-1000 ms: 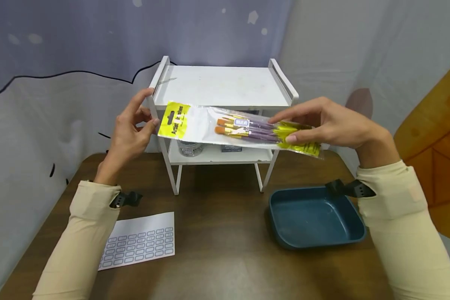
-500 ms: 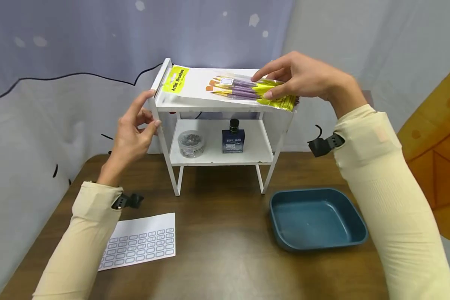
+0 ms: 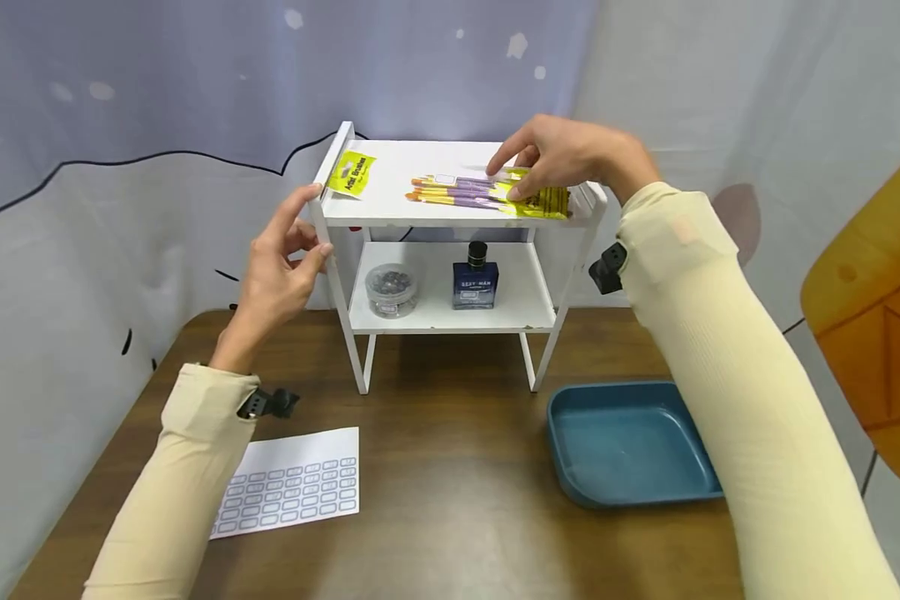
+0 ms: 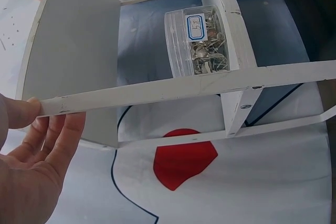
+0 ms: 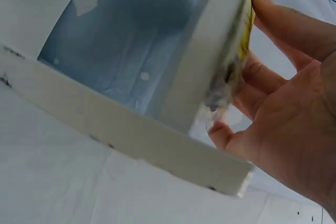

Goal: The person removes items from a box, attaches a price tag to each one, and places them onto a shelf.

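Note:
In the head view, a white two-tier shelf rack stands on the table. My left hand grips its left upright, with thumb and fingers on either side of the white bar in the left wrist view. A clear pack of artist paintbrushes, with yellow ends and purple handles, lies along the top board. My right hand holds the pack near its right end by thumb and fingers. In the right wrist view, only the pack's yellow edge shows beside the board.
On the lower shelf stand a round clear tub of small metal pieces and a dark blue perfume bottle. A sheet of printed labels lies front left. A teal tray sits at the right, partly behind my right sleeve.
My right hand has carried the paintbrush pack from in front of the rack up and back onto the top board. The lower shelf now shows. My left hand keeps its grip on the upright.

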Motion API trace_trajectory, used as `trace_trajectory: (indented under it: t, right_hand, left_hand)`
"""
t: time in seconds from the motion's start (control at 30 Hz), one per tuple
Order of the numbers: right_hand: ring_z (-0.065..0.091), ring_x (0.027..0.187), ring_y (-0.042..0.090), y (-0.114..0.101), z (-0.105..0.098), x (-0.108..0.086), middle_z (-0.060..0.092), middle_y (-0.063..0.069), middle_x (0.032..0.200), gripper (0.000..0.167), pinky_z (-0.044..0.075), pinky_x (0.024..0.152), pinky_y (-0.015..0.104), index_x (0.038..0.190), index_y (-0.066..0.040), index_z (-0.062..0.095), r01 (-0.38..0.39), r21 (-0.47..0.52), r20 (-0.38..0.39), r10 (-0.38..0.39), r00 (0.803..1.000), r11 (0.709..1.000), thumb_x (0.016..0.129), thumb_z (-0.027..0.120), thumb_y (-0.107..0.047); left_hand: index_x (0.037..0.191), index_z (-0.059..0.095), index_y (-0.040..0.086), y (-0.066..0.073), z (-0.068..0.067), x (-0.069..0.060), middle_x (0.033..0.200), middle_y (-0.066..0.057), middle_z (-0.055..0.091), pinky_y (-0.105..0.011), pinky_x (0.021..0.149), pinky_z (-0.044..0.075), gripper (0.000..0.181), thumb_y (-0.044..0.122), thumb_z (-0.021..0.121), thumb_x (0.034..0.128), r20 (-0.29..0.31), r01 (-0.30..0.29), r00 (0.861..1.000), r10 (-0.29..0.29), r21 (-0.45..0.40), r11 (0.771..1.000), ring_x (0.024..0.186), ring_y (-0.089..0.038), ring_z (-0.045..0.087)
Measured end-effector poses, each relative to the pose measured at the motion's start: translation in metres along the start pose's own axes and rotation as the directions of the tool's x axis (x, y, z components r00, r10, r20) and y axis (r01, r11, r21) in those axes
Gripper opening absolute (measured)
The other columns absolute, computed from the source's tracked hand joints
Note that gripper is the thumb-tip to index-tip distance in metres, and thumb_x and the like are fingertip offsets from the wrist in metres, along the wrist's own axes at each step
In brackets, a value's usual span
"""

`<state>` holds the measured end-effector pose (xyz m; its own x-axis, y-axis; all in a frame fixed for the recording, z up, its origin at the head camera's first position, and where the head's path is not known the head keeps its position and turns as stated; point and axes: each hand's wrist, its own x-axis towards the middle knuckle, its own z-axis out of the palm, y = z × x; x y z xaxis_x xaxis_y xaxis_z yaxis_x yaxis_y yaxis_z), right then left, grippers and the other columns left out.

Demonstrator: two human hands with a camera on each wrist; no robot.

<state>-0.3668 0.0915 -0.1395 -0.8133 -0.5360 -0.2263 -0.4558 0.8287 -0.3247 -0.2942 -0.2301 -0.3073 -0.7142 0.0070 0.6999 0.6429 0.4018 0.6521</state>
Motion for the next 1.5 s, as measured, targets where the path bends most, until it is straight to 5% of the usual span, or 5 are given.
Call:
trace_trajectory:
  t: [0.37,0.6,1.0,1.2,1.5]
  right_hand:
    - [0.037,0.074,0.016,0.006,0.002,0.022,0.033,0.002,0.077,0.049,0.033,0.073,0.031,0.145,-0.014,0.053,0.019,-0.081,-0.082,-0.026,0.996,0.996,0.096,0.057,-0.011]
    - [0.040,0.119,0.028,0.005,0.003,0.029,0.045,0.020,0.141,0.049,0.034,0.098,0.039,0.149,-0.016,0.048,-0.030,-0.050,-0.052,0.028,0.998,0.998,0.100,0.051,-0.013]
    - [0.042,0.138,0.034,-0.003,0.017,0.016,0.048,0.017,0.150,0.046,0.026,0.114,0.059,0.145,-0.017,0.053,-0.072,-0.059,-0.283,0.052,0.958,0.996,0.099,0.054,-0.018]
    - [0.046,0.135,0.033,-0.014,0.037,-0.014,0.055,0.015,0.143,0.043,0.028,0.109,0.054,0.140,-0.013,0.058,0.062,-0.060,-0.480,-0.083,0.873,0.996,0.097,0.057,-0.014]
    - [0.056,0.120,0.034,-0.009,0.111,-0.050,0.064,0.019,0.125,0.036,0.040,0.104,0.049,0.125,-0.002,0.067,0.340,-0.054,-0.726,-0.271,0.632,0.939,0.089,0.070,-0.004]
  left_hand:
    - [0.145,0.047,0.012,0.000,0.002,0.002,0.079,0.002,0.052,-0.014,0.060,0.053,0.067,-0.018,0.061,0.0869,-0.008,-0.018,1.000,0.018,-0.011,1.000,0.065,-0.007,0.058]
    - [0.146,0.047,0.013,0.000,0.004,0.004,0.080,0.002,0.052,-0.017,0.061,0.054,0.067,-0.018,0.061,0.0872,-0.001,-0.006,1.000,0.006,-0.026,1.000,0.066,-0.008,0.058]
    - [0.146,0.046,0.013,0.000,0.005,0.006,0.081,0.002,0.051,-0.016,0.062,0.053,0.067,-0.018,0.059,0.0882,0.008,0.013,1.000,-0.013,-0.037,0.999,0.067,-0.008,0.058]
    - [0.147,0.046,0.014,0.001,0.003,0.007,0.080,0.001,0.051,-0.016,0.061,0.053,0.067,-0.018,0.059,0.0886,0.016,0.025,1.000,-0.025,-0.044,0.999,0.067,-0.009,0.057]
    - [0.148,0.046,0.017,0.001,-0.004,0.004,0.082,0.003,0.053,-0.013,0.059,0.051,0.066,-0.012,0.060,0.0901,-0.007,0.033,0.999,-0.032,0.040,0.999,0.069,-0.005,0.058]
